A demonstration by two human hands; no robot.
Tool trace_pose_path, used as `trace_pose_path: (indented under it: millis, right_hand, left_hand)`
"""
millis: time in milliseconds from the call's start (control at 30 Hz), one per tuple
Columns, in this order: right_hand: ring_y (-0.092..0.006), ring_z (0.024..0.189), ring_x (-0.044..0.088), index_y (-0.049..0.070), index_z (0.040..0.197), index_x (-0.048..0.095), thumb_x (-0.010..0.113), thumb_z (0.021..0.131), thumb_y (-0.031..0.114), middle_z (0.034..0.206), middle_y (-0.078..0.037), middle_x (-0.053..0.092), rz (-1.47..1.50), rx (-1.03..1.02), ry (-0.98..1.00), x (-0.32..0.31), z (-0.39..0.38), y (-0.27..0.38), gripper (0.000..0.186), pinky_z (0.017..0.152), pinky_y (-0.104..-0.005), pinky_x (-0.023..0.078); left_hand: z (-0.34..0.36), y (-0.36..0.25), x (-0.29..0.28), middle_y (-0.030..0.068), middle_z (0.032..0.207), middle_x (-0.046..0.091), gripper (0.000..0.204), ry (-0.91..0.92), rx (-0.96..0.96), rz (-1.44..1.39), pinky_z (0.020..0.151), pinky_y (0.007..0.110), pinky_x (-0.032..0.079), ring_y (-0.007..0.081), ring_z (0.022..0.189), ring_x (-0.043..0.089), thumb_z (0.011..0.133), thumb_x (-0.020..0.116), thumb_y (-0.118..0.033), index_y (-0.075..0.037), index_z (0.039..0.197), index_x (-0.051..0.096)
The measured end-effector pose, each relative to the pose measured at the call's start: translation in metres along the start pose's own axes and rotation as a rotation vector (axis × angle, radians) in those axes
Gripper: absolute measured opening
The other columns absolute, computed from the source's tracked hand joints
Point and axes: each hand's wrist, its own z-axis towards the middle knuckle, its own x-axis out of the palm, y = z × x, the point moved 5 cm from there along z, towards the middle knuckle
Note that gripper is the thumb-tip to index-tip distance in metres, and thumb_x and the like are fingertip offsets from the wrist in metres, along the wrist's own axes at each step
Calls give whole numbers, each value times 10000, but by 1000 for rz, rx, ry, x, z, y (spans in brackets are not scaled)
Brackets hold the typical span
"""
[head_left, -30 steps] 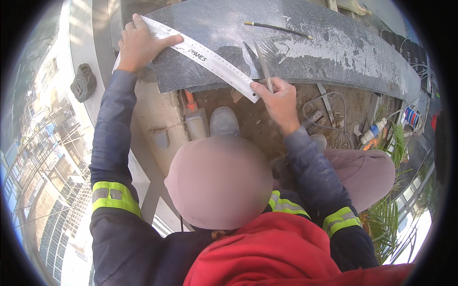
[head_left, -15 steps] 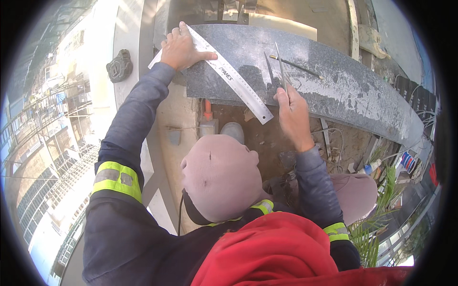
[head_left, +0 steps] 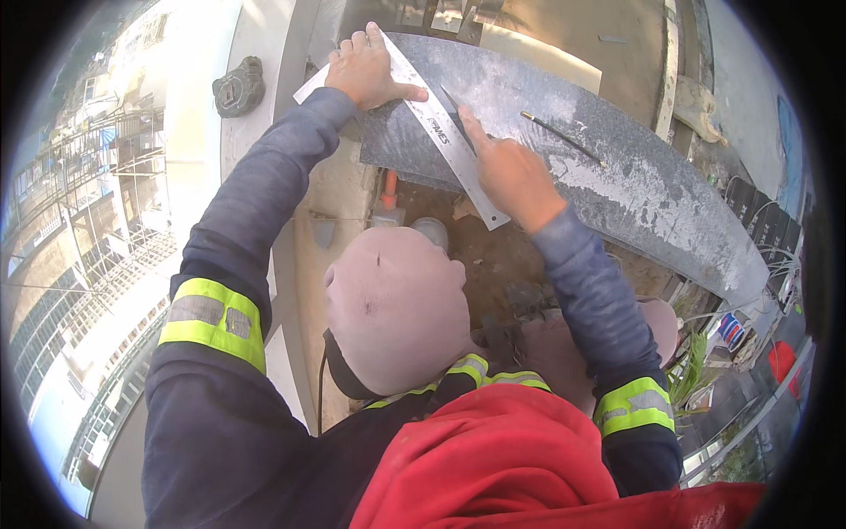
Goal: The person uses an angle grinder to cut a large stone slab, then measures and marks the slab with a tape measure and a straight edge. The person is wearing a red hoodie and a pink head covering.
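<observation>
My left hand (head_left: pixel 365 72) lies spread over the upper end of a metal carpenter's square (head_left: pixel 462 167), thumb out along its blade, pressing it onto a grey, scuffed metal sheet (head_left: pixel 652 189). The square's long blade slants toward me and its end passes over the sheet's near edge. My right hand (head_left: pixel 518 181) is closed round a thin pointed metal tool (head_left: pixel 452 99), index finger stretched forward along it. The tool's point is beside the square's right edge; most of it is hidden by the hand. A dark pencil-like stick (head_left: pixel 562 137) lies on the sheet, farther right.
A black tape measure (head_left: pixel 239 86) rests on the pale ledge (head_left: pixel 256 159) to my left. An orange pipe end (head_left: pixel 389 189) stands below the sheet's near edge. Scaffolding (head_left: pixel 88 203) shows far left. Cables and a red object (head_left: pixel 782 363) are at the right.
My right hand has moved left and forward, bringing the thin tool from near the stick to the square's edge and lowering it. My left hand still holds the square down. The view has shifted slightly.
</observation>
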Motion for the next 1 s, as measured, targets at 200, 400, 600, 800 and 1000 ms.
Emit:
trace_pose_path:
  millis: [200,400,600,800,1000]
  right_hand:
    - [-402,736,715,63,1568,422,555,903,29,816,-208,701,-6,-62,0,6,7,12,679,645,-512,578]
    - [-391,846,741,6,1513,476,545,944,52,907,-229,729,-23,-106,-26,-12,64,36,575,717,-495,604]
    - [-414,951,720,69,1565,413,523,936,6,990,-236,726,-14,-104,-142,-14,130,46,642,793,-508,579]
    - [-385,826,742,45,1545,442,557,970,100,876,-218,724,-60,-79,46,-7,41,26,589,713,-499,605]
    - [-392,817,740,66,1550,440,543,972,101,875,-219,721,-23,-99,-77,0,49,23,589,687,-507,599]
  left_hand:
    - [-5,-4,-13,312,1286,560,1466,-7,-1,-18,1045,501,460,441,1213,567,590,837,-791,208,1514,292]
    - [-7,2,-13,313,1297,566,1454,14,-9,-38,1051,516,454,441,1231,566,602,827,-806,210,1504,309]
    - [6,5,5,298,1300,578,1365,-42,27,42,1031,535,464,434,1215,583,648,838,-743,183,1509,326]
    - [-10,4,-15,327,1303,555,1443,12,-21,-25,1059,504,456,448,1237,554,609,839,-775,231,1489,297]
    - [-6,0,-18,345,1334,528,1456,10,-24,-50,1093,484,440,462,1265,530,608,839,-768,239,1495,272]
